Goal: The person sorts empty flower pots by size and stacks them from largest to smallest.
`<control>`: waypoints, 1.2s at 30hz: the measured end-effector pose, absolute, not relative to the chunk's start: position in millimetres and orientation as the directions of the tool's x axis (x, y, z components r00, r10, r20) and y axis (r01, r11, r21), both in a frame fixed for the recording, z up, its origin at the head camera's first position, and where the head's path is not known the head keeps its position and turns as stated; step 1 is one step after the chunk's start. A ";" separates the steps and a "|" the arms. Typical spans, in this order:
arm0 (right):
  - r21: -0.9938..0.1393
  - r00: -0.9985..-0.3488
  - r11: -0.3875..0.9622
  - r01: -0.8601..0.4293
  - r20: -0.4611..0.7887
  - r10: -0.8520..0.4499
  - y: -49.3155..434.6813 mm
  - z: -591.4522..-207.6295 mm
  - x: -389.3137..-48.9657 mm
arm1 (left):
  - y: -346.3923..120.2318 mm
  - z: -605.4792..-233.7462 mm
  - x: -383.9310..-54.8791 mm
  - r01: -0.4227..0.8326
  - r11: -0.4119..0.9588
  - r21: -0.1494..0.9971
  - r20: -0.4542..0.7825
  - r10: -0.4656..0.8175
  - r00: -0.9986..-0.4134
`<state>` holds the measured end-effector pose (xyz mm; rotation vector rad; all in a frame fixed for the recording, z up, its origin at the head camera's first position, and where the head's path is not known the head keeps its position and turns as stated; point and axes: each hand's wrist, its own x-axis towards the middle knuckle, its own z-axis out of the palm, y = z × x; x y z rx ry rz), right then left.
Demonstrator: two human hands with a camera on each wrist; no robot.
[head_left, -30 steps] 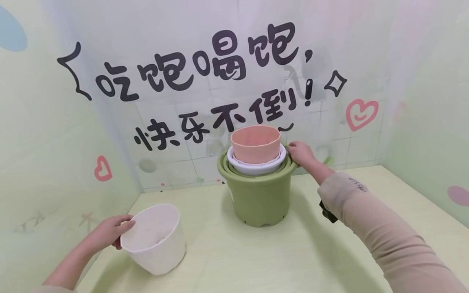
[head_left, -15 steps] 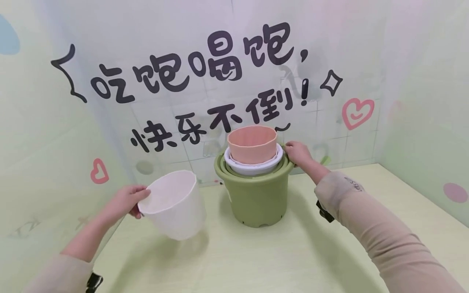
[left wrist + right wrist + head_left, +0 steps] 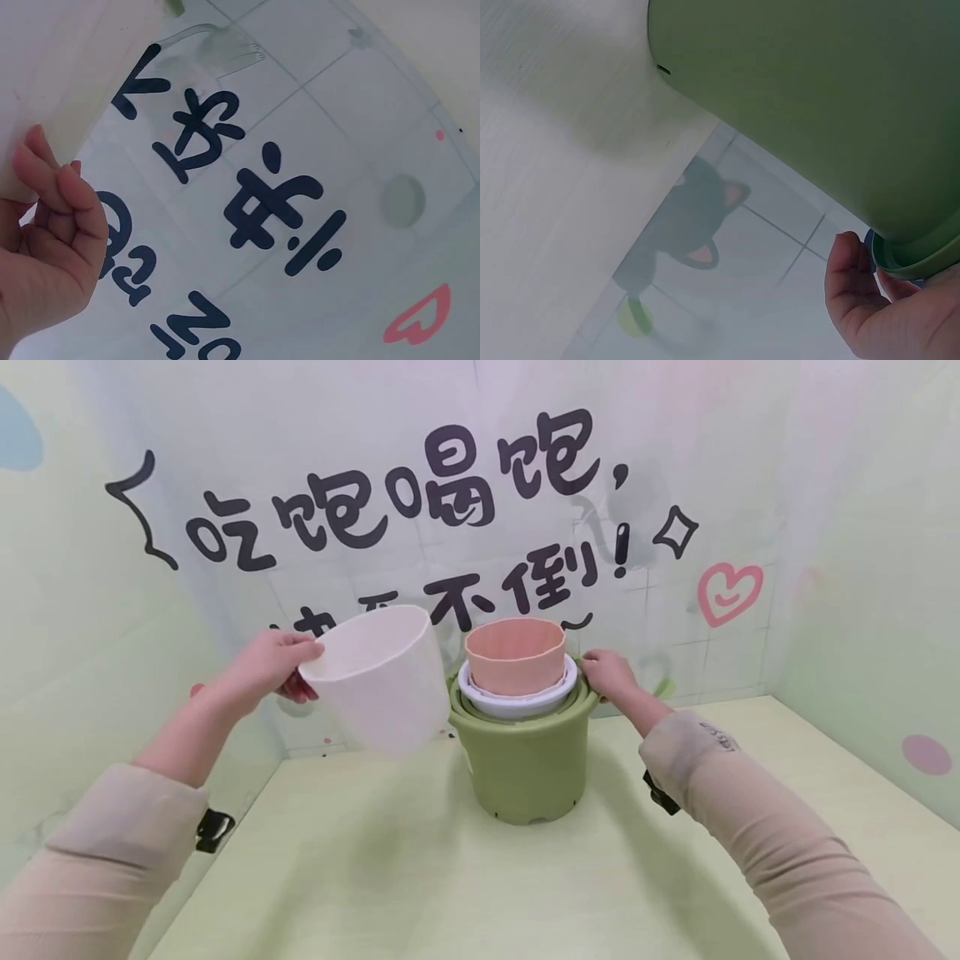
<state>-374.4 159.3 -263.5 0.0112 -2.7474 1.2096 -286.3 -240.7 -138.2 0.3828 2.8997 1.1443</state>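
In the head view a white plant pot hangs in the air, tilted, its mouth partly towards me. My left hand pinches its rim at the left side; the left wrist view shows fingers and thumb meeting at the pot's edge. Just right of it stands a big green plant pot on the table. Nested in the green one are a pale lavender-white pot and, topmost, a pink pot with a wavy rim. My right hand grips the green rim on the right, as the right wrist view also shows.
The light wooden table carries the stack near its back edge. A printed wall covering with large black writing rises right behind, and side walls enclose the table left and right.
My left hand has raised the white pot off the table at the left, up and rightwards to beside the stack. My right hand has stayed on the green rim.
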 end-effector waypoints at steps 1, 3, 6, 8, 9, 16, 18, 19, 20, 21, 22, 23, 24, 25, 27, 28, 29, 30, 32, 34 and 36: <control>-0.734 -0.990 0.676 -0.063 0.130 0.049 159.0 -263.7 -374.3 | -238.7 -133.9 -287.7 0.222 0.704 0.674 0.090 0.220 -0.971; -0.739 -0.991 0.671 -0.055 0.124 0.055 158.7 -263.7 -374.0 | -235.1 -126.0 -290.7 0.215 0.705 0.676 0.095 0.206 -0.974; -0.745 -0.991 0.665 -0.050 0.119 0.059 158.6 -263.2 -373.4 | -229.0 -115.7 -296.1 0.203 0.704 0.681 0.106 0.180 -0.978; -0.745 -0.991 0.665 -0.049 0.119 0.060 158.5 -263.3 -373.4 | -223.8 -110.2 -299.9 0.199 0.699 0.687 0.117 0.164 -0.979; -0.744 -0.991 0.666 -0.050 0.121 0.060 158.5 -263.3 -373.4 | -220.8 -107.5 -301.7 0.200 0.697 0.689 0.126 0.156 -0.980; -0.745 -0.990 0.665 -0.054 0.129 0.065 158.8 -263.3 -372.9 | -194.8 -91.8 -310.6 0.217 0.688 0.692 0.222 0.082 -0.972; -0.747 -0.990 0.662 -0.051 0.126 0.066 158.7 -263.4 -373.0 | -188.1 -88.5 -312.5 0.217 0.683 0.697 0.244 0.058 -0.968; -0.750 -0.990 0.659 -0.049 0.123 0.066 158.7 -263.6 -373.0 | -185.1 -87.3 -313.5 0.216 0.676 0.705 0.254 0.044 -0.966; -0.753 -0.990 0.656 -0.047 0.121 0.068 158.9 -263.9 -373.2 | -182.1 -86.3 -314.5 0.216 0.661 0.719 0.263 0.029 -0.964; -0.756 -0.991 0.653 -0.044 0.118 0.069 159.0 -264.0 -373.1 | -178.9 -85.8 -315.4 0.217 0.645 0.733 0.275 0.012 -0.961; -0.759 -0.991 0.650 -0.041 0.114 0.071 159.1 -264.2 -372.9 | -175.3 -85.4 -316.2 0.217 0.629 0.747 0.284 -0.006 -0.959; -0.761 -0.991 0.647 -0.038 0.111 0.072 159.2 -264.4 -373.0 | -171.2 -85.5 -317.0 0.220 0.609 0.762 0.294 -0.024 -0.955; -0.765 -0.991 0.643 -0.035 0.108 0.074 159.4 -264.6 -373.0 | -166.7 -85.9 -317.9 0.223 0.587 0.778 0.303 -0.039 -0.952; -0.766 -0.992 0.642 -0.033 0.106 0.075 159.8 -264.8 -373.2 | -161.6 -86.3 -318.4 0.230 0.567 0.791 0.311 -0.050 -0.949; -0.768 -0.992 0.639 -0.030 0.104 0.078 159.8 -264.7 -372.8 | -151.2 -88.3 -319.3 0.241 0.535 0.810 0.325 -0.067 -0.943; -0.770 -0.991 0.637 -0.030 0.104 0.079 159.8 -264.6 -372.7 | -146.3 -89.6 -320.0 0.243 0.519 0.819 0.325 -0.070 -0.943; -0.771 -0.991 0.636 -0.031 0.105 0.079 159.7 -264.4 -372.6 | -141.4 -91.3 -320.8 0.247 0.504 0.828 0.325 -0.072 -0.943; -0.770 -0.991 0.637 -0.031 0.107 0.080 159.4 -264.1 -372.1 | -137.1 -93.1 -321.8 0.250 0.494 0.833 0.324 -0.068 -0.944; -0.770 -0.991 0.637 -0.034 0.111 0.081 158.9 -263.4 -371.1 | -128.9 -97.6 -324.7 0.252 0.473 0.844 0.317 -0.063 -0.946; -0.767 -0.990 0.640 -0.035 0.114 0.082 158.5 -262.9 -370.5 | -121.1 -103.0 -328.1 0.251 0.456 0.854 0.308 -0.054 -0.950; -0.766 -0.990 0.642 -0.035 0.113 0.081 158.2 -262.5 -370.1 | -113.5 -108.9 -331.1 0.252 0.455 0.854 0.302 -0.041 -0.952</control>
